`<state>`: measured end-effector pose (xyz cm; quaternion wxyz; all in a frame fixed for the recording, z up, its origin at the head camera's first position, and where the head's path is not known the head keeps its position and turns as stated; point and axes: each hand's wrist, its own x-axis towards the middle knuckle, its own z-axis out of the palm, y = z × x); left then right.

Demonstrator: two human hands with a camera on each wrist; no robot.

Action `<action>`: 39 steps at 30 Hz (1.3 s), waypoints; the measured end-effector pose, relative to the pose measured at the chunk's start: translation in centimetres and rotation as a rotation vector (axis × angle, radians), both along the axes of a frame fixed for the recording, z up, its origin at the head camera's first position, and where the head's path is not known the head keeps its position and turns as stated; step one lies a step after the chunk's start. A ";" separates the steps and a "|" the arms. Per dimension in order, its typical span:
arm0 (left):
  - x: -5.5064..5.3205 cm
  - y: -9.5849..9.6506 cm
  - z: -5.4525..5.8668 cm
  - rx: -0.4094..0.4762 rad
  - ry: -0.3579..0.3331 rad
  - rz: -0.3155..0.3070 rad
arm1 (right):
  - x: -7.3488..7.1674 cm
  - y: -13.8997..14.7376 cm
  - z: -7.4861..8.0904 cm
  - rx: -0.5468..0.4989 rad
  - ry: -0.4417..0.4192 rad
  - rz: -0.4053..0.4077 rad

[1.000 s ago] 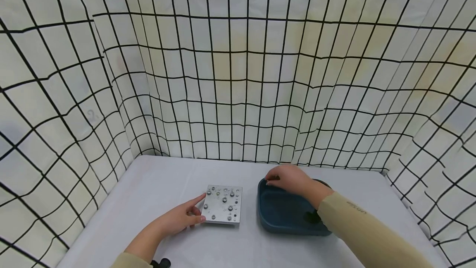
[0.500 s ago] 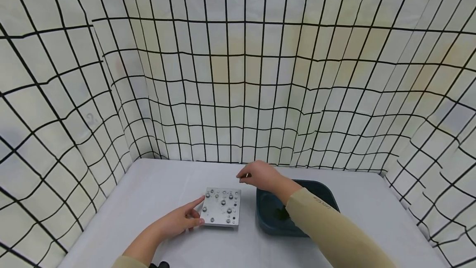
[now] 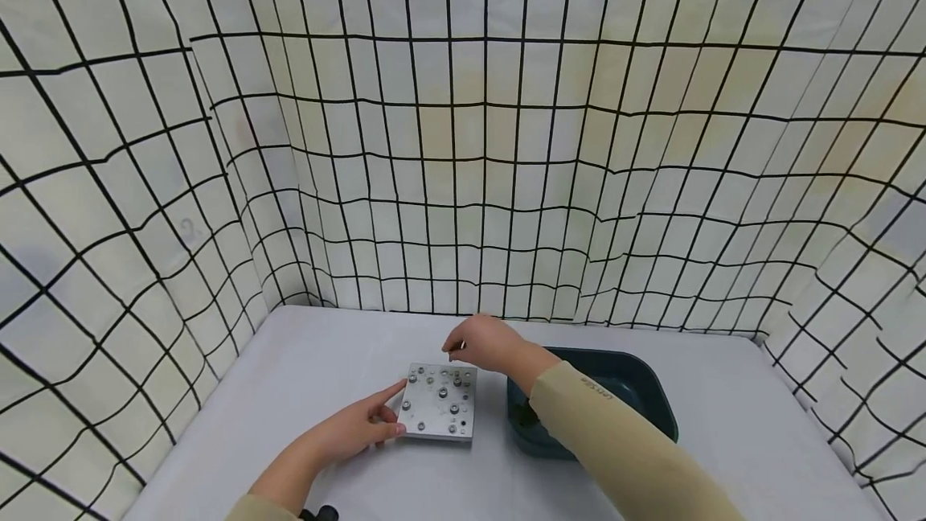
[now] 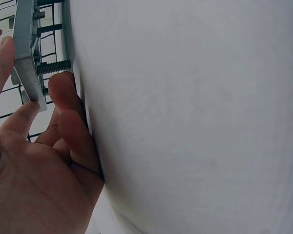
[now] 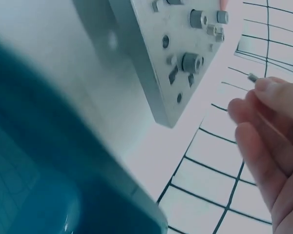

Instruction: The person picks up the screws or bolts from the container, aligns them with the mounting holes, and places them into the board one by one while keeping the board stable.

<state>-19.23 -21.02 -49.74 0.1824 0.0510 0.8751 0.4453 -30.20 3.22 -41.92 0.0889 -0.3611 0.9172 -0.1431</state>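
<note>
A square silver metal plate (image 3: 437,402) lies on the white table, with several socket-head screws (image 5: 192,62) standing in its top face. Threaded screw ends (image 4: 53,67) poke out under it in the left wrist view. My left hand (image 3: 362,427) holds the plate by its left side, forefinger at the far corner and thumb at the near one. Over the plate's far right edge is my right hand (image 3: 492,344), pinching a small screw (image 5: 253,77) between thumb and fingertips; only its threaded-looking end shows.
A dark teal bin (image 3: 651,392) stands right of the plate, partly under the right forearm, with a dark patch inside it. Black-gridded white walls (image 3: 463,183) enclose the table (image 3: 340,344) at the back and sides. A small black object (image 3: 327,513) sits by the left sleeve.
My right hand has come out from over the bin and moved left to the plate's far right edge, carrying the small screw. The left hand keeps its hold on the plate.
</note>
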 end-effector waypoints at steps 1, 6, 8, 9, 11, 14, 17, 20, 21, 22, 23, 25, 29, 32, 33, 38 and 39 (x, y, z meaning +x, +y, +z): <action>0.0 0.1 0.0 -0.005 0.000 0.001 | -0.1 -0.2 -0.2 0.021 0.001 0.000; -0.2 0.4 0.2 -0.005 0.007 -0.022 | -0.1 -1.0 -0.9 0.126 0.003 -0.017; -0.3 0.5 0.2 -0.003 0.010 -0.032 | -0.1 -1.3 -1.1 0.154 -0.003 -0.035; -0.3 0.5 0.2 -0.002 0.011 -0.035 | -0.1 -1.4 -1.2 0.165 -0.003 -0.044; -0.3 0.5 0.2 0.000 0.011 -0.037 | -0.1 -1.6 -1.4 0.184 -0.002 -0.059; -0.3 0.6 0.2 -0.003 0.007 -0.037 | 0.0 -1.9 -1.6 0.190 -0.002 -0.068; -0.3 0.6 0.2 -0.005 -0.001 -0.035 | 0.1 -2.1 -1.7 0.193 0.008 -0.067; -0.4 0.5 0.1 -0.009 -0.005 -0.033 | 0.2 -2.2 -1.7 0.206 0.027 -0.064; -0.4 0.5 0.1 -0.010 -0.006 -0.032 | 0.2 -2.3 -1.8 0.213 0.035 -0.063; -0.4 0.5 0.1 -0.010 -0.006 -0.033 | 0.2 -2.3 -1.9 0.218 0.040 -0.062; -0.5 0.5 0.1 -0.010 -0.006 -0.032 | 0.2 -2.3 -1.9 0.221 0.040 -0.062; -0.5 0.4 0.1 -0.008 -0.007 -0.032 | 0.2 -2.4 -2.1 0.217 0.030 -0.061; -0.4 0.3 0.1 -0.006 -0.009 -0.029 | 0.2 -2.4 -2.5 0.206 0.007 -0.046; -0.3 0.1 0.1 -0.005 -0.012 -0.026 | 0.2 -2.5 -2.6 0.195 -0.003 -0.031; -0.3 0.1 0.1 -0.004 -0.013 -0.022 | 0.2 -2.5 -2.7 0.191 -0.009 -0.028; -0.1 -0.2 0.1 0.004 -0.014 -0.014 | 0.2 -2.7 -2.7 0.175 -0.031 -0.030; -0.1 -0.3 0.0 0.007 -0.014 -0.013 | 0.2 -2.7 -2.7 0.173 -0.036 -0.034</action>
